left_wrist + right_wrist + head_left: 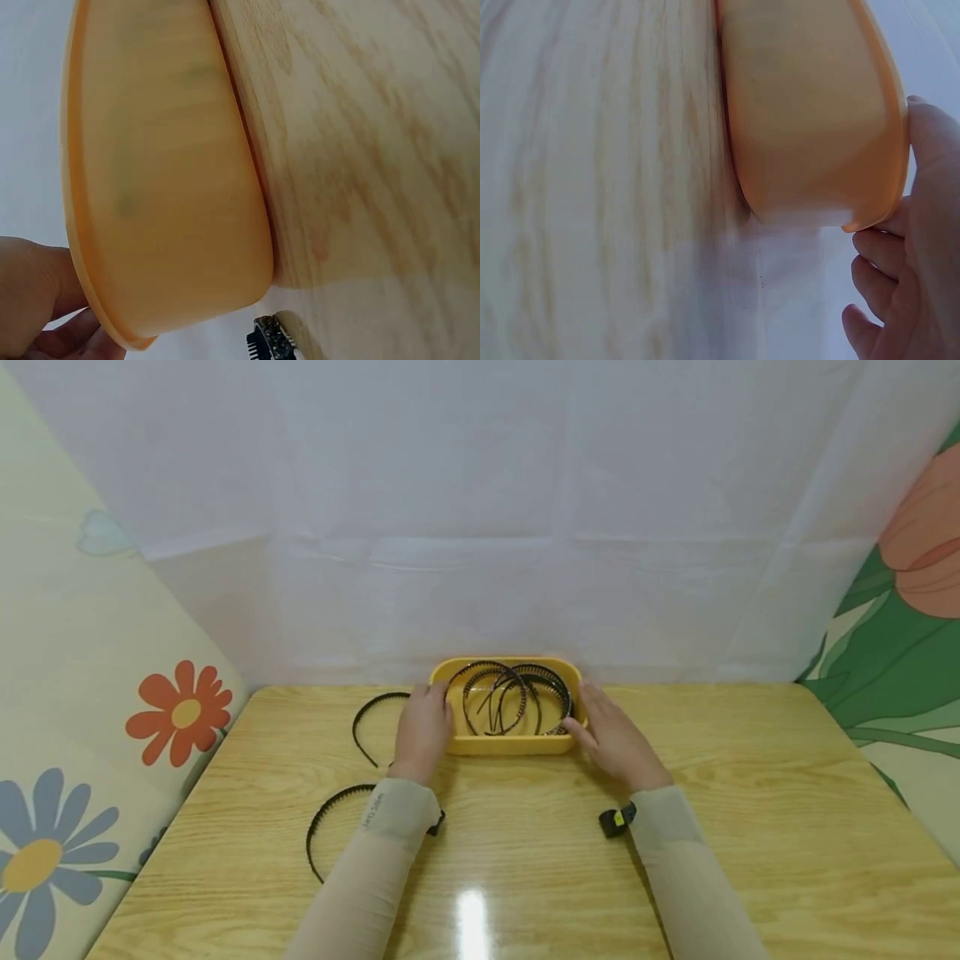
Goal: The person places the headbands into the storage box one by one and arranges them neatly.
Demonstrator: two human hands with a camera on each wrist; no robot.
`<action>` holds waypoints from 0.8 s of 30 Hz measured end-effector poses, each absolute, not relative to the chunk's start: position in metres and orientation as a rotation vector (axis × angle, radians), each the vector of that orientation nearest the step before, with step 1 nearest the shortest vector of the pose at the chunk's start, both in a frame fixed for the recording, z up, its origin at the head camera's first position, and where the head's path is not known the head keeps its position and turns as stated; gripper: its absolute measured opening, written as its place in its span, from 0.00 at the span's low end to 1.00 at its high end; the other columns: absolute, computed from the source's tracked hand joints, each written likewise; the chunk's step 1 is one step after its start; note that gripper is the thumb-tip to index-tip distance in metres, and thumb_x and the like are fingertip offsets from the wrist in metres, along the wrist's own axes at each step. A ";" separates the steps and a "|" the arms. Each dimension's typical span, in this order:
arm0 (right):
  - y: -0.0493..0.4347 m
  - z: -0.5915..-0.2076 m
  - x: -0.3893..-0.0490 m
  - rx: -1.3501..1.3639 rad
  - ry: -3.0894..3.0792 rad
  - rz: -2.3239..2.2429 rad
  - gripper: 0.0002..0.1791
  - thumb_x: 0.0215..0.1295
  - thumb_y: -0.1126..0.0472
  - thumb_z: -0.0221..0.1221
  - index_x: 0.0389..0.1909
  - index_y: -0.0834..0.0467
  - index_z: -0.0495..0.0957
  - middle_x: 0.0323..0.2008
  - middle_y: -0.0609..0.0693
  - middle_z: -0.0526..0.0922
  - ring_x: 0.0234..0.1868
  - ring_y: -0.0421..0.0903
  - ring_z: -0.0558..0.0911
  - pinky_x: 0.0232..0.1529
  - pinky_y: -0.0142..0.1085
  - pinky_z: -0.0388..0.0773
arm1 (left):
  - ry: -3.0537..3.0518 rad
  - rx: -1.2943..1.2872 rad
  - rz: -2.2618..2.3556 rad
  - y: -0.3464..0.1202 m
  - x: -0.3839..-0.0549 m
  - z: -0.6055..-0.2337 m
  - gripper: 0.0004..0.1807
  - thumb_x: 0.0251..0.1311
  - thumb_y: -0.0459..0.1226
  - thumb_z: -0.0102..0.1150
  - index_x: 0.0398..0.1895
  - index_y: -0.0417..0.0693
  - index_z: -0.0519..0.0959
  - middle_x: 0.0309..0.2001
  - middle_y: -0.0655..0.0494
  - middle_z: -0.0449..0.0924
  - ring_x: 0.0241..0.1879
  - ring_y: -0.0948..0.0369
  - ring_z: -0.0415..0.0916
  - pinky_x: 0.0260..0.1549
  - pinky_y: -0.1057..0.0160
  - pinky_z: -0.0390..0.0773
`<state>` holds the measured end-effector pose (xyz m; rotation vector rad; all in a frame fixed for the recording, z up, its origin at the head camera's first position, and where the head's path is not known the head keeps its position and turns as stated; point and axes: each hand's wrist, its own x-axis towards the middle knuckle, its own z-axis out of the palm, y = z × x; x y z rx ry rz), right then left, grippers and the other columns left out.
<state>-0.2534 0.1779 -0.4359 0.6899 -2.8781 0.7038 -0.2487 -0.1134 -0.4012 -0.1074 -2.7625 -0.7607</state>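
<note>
A yellow plastic bin [510,746] stands at the back of the wooden table, against the white cloth. Several dark toothed headbands [567,700] lie overlapping inside it. My left hand [423,731] holds the bin's left end; in the left wrist view its fingers curl at the rim of the bin [165,172]. At the opposite end my right hand [618,739] grips the rim, thumb on the inner side and fingers under the outer edge of the bin [817,120]. Left of the left hand, a black headband [356,725] lies on the table, partly hidden by that hand.
A second black headband [309,837] lies nearer the front, partly covered by the left forearm. White cloth [510,527] hangs behind the wooden table [750,793]. Flower-printed panels [67,635] flank both sides.
</note>
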 end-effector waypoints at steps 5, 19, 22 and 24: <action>0.178 -0.434 -0.252 0.688 -2.880 0.719 0.42 0.82 0.41 0.40 0.80 0.66 0.42 0.80 0.63 0.47 0.80 0.61 0.49 0.78 0.56 0.48 | -2.759 -0.148 -0.731 -0.112 -0.247 -0.401 0.18 0.71 0.28 0.56 0.61 0.29 0.76 0.50 0.34 0.78 0.49 0.42 0.79 0.48 0.49 0.83; 0.178 -0.436 -0.253 0.688 -2.876 0.723 0.42 0.82 0.40 0.40 0.80 0.65 0.42 0.80 0.63 0.47 0.79 0.61 0.50 0.78 0.55 0.48 | -2.725 -0.215 -0.805 -0.119 -0.229 -0.385 0.16 0.73 0.33 0.54 0.58 0.34 0.80 0.49 0.40 0.82 0.46 0.48 0.82 0.43 0.51 0.85; 0.178 -0.436 -0.253 0.687 -2.876 0.730 0.42 0.81 0.40 0.40 0.80 0.66 0.43 0.80 0.63 0.47 0.79 0.62 0.50 0.78 0.56 0.48 | -2.716 -0.221 -0.798 -0.125 -0.223 -0.380 0.16 0.73 0.34 0.55 0.58 0.35 0.80 0.50 0.41 0.83 0.48 0.48 0.82 0.45 0.49 0.84; 0.179 -0.436 -0.253 0.689 -2.875 0.725 0.42 0.81 0.40 0.39 0.80 0.66 0.43 0.80 0.64 0.47 0.79 0.62 0.50 0.78 0.56 0.48 | -2.719 -0.225 -0.817 -0.129 -0.219 -0.376 0.17 0.73 0.35 0.55 0.59 0.36 0.80 0.50 0.41 0.84 0.48 0.48 0.82 0.44 0.48 0.84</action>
